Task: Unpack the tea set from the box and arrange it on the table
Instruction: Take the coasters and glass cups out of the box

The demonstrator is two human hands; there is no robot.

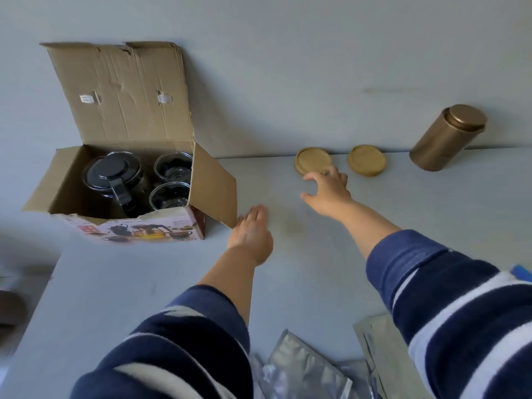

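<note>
Silver foil pouches (305,367) nearest us at table (288,254) edge. Our left hand (253,234) next, fingers straight, holding nothing, just beside box flap. Our right hand (328,191) farther right, fingers spread and relaxed, holding nothing, fingertips over near rim of left wooden coaster (312,160). Second wooden coaster (366,160) and bronze canister (447,138) far right by wall. Cardboard box (129,180) far left, open; glass teapot (112,175) and 2 glass cups (172,184) inside.
</note>
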